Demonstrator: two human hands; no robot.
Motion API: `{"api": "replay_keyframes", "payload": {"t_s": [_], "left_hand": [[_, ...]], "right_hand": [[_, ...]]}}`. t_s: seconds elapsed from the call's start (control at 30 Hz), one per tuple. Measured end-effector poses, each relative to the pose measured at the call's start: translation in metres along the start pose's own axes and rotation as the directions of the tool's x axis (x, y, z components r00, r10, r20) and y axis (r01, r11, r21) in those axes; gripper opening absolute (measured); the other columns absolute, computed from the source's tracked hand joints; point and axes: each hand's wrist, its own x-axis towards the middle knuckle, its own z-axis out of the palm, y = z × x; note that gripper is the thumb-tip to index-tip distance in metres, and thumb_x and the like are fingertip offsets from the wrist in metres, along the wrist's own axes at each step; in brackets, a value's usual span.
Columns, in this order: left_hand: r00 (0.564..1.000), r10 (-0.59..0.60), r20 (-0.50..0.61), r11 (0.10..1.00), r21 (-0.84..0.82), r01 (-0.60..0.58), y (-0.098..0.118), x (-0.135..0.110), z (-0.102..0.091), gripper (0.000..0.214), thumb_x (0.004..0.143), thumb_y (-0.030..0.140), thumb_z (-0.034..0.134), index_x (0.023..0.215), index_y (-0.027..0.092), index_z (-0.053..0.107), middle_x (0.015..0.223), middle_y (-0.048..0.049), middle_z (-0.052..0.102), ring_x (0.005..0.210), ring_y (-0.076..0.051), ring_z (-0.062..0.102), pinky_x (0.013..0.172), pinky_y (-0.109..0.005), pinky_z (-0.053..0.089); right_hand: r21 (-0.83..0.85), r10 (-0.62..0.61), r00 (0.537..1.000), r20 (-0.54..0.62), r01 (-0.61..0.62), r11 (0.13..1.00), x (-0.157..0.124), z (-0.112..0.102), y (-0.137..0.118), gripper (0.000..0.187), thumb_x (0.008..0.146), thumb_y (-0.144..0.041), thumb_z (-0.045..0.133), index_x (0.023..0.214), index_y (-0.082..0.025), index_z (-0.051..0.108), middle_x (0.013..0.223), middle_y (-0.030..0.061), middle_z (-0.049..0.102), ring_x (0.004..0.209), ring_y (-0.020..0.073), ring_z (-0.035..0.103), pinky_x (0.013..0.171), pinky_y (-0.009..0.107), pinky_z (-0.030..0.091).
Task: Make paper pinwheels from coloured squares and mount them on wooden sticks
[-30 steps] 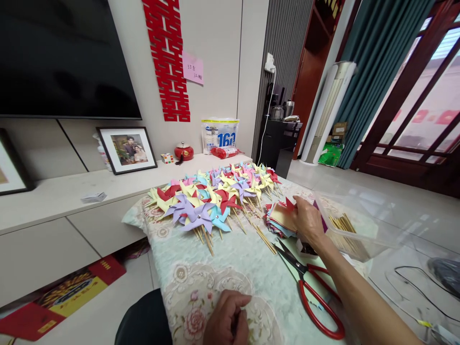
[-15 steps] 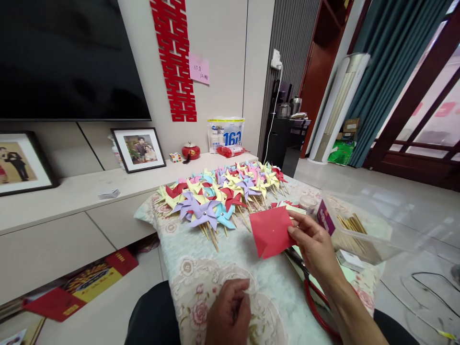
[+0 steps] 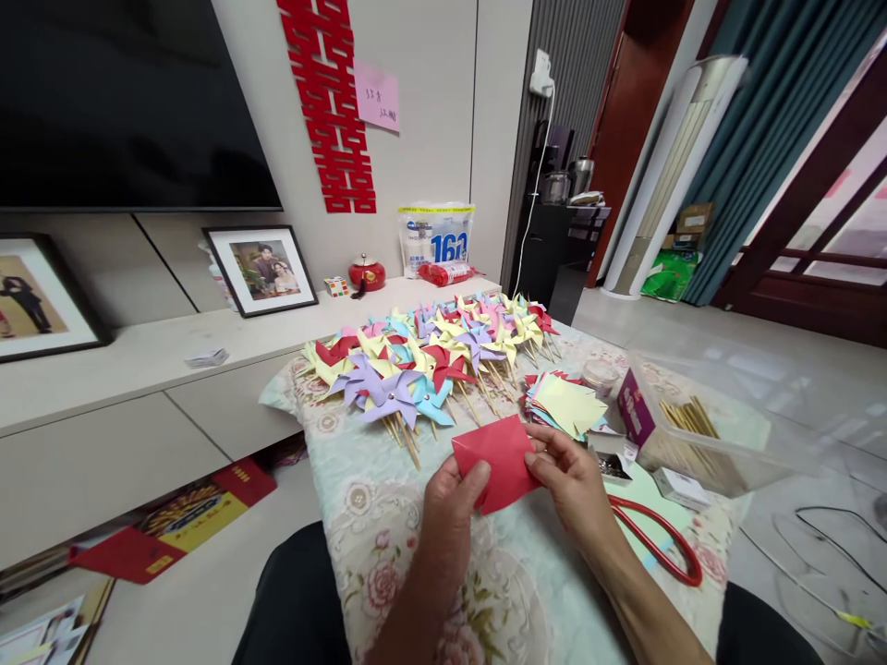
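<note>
A red paper square (image 3: 500, 457) is held above the floral tablecloth (image 3: 388, 545) by both hands. My left hand (image 3: 454, 503) pinches its near left edge, and my right hand (image 3: 568, 476) pinches its right edge. Just beyond lies a stack of coloured paper squares (image 3: 565, 405), yellow on top. Farther back, many finished paper pinwheels (image 3: 422, 365) on wooden sticks cover the table. Red-handled scissors (image 3: 658, 540) lie to the right of my right wrist.
A clear plastic box (image 3: 699, 429) with wooden sticks stands at the right, a small purple box (image 3: 634, 416) against it. A low white cabinet (image 3: 139, 369) with framed photos (image 3: 261, 270) runs along the left wall under a dark TV (image 3: 125, 102). Cables (image 3: 824, 554) lie on the floor at the right.
My right hand took a red square off the stack and brought it toward me. My left hand rose from the table's near edge and took hold of the square too.
</note>
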Motion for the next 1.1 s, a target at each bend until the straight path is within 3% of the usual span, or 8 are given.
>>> {"api": "replay_keyframes", "payload": {"t_s": [0.23, 0.4, 0.53, 0.63, 0.73, 0.83, 0.97, 1.1], "left_hand": [[0.991, -0.003, -0.136, 0.998, 0.067, 0.013, -0.010, 0.001, -0.013, 0.038, 0.067, 0.027, 0.084, 0.099, 0.010, 0.075, 0.086, -0.0087, 0.081, 0.073, -0.023, 0.074, 0.076, -0.036, 0.058], [0.991, -0.002, -0.137, 0.997, 0.080, 0.013, -0.011, 0.001, -0.015, 0.032, 0.067, 0.025, 0.083, 0.094, 0.011, 0.074, 0.085, -0.0080, 0.081, 0.071, -0.020, 0.072, 0.074, -0.033, 0.057], [0.991, 0.045, -0.128, 0.995, 0.095, -0.033, -0.007, 0.002, -0.014, 0.032, 0.066, 0.023, 0.082, 0.095, 0.013, 0.071, 0.092, -0.0086, 0.080, 0.081, -0.021, 0.072, 0.081, -0.034, 0.056], [0.960, 0.145, -0.239, 0.973, 0.212, -0.094, -0.004, 0.002, -0.016, 0.034, 0.063, 0.023, 0.083, 0.093, 0.015, 0.068, 0.085, -0.0060, 0.079, 0.078, -0.018, 0.071, 0.077, -0.030, 0.055], [0.922, 0.203, -0.330, 0.916, 0.397, -0.059, -0.002, -0.001, -0.018, 0.026, 0.062, 0.027, 0.084, 0.077, 0.016, 0.066, 0.062, 0.0008, 0.069, 0.059, -0.014, 0.062, 0.058, -0.024, 0.049], [0.965, 0.068, -0.252, 0.916, 0.399, 0.040, 0.000, -0.006, -0.015, 0.024, 0.066, 0.034, 0.081, 0.068, 0.015, 0.067, 0.058, -0.0010, 0.066, 0.053, -0.014, 0.058, 0.050, -0.023, 0.044], [0.986, -0.153, -0.063, 0.985, -0.091, 0.147, 0.009, -0.011, -0.005, 0.040, 0.077, 0.047, 0.072, 0.094, 0.011, 0.074, 0.091, -0.0140, 0.077, 0.080, -0.024, 0.071, 0.070, -0.035, 0.056], [0.981, -0.163, -0.108, 0.918, -0.381, 0.111, 0.017, -0.009, -0.003, 0.038, 0.085, 0.047, 0.064, 0.100, 0.014, 0.075, 0.105, -0.0127, 0.078, 0.093, -0.024, 0.071, 0.081, -0.035, 0.057]], "right_hand": [[0.001, 0.070, 0.993, 0.091, -0.070, 0.998, -0.005, 0.004, -0.002, 0.045, 0.068, -0.042, 0.085, 0.105, -0.020, 0.073, 0.079, 0.0026, 0.072, 0.069, 0.0165, 0.066, 0.066, 0.028, 0.052], [0.016, 0.089, 0.977, 0.191, -0.094, 0.995, -0.007, 0.006, -0.005, 0.045, 0.065, -0.038, 0.089, 0.103, -0.022, 0.072, 0.092, 0.0067, 0.078, 0.082, 0.0219, 0.072, 0.076, 0.034, 0.057], [-0.008, -0.023, 0.991, 0.129, 0.024, 1.000, -0.007, 0.006, -0.003, 0.039, 0.068, -0.035, 0.087, 0.102, -0.023, 0.074, 0.095, 0.0065, 0.080, 0.085, 0.0225, 0.073, 0.078, 0.034, 0.058], [-0.119, -0.192, 0.981, 0.035, 0.194, 0.974, -0.008, 0.001, 0.002, 0.029, 0.076, -0.033, 0.081, 0.103, -0.024, 0.074, 0.099, 0.0055, 0.079, 0.088, 0.0224, 0.071, 0.081, 0.035, 0.056], [-0.334, -0.420, 0.907, 0.007, 0.398, 0.854, -0.009, -0.004, 0.004, 0.018, 0.084, -0.026, 0.075, 0.102, -0.026, 0.074, 0.096, 0.0036, 0.076, 0.087, 0.0211, 0.068, 0.081, 0.035, 0.053], [-0.467, -0.625, 0.774, 0.103, 0.592, 0.656, -0.011, -0.005, 0.000, 0.016, 0.087, -0.015, 0.069, 0.099, -0.026, 0.071, 0.091, 0.0027, 0.072, 0.085, 0.0203, 0.064, 0.079, 0.035, 0.050], [-0.454, -0.667, 0.646, 0.372, 0.753, 0.476, -0.012, -0.001, -0.010, 0.024, 0.089, -0.005, 0.059, 0.098, -0.025, 0.069, 0.085, 0.0028, 0.070, 0.087, 0.0214, 0.062, 0.082, 0.040, 0.049], [-0.454, -0.618, 0.601, 0.507, 0.796, 0.401, -0.012, 0.001, -0.015, 0.030, 0.088, -0.001, 0.054, 0.097, -0.026, 0.068, 0.090, 0.0042, 0.071, 0.095, 0.0243, 0.060, 0.087, 0.045, 0.048]]}}
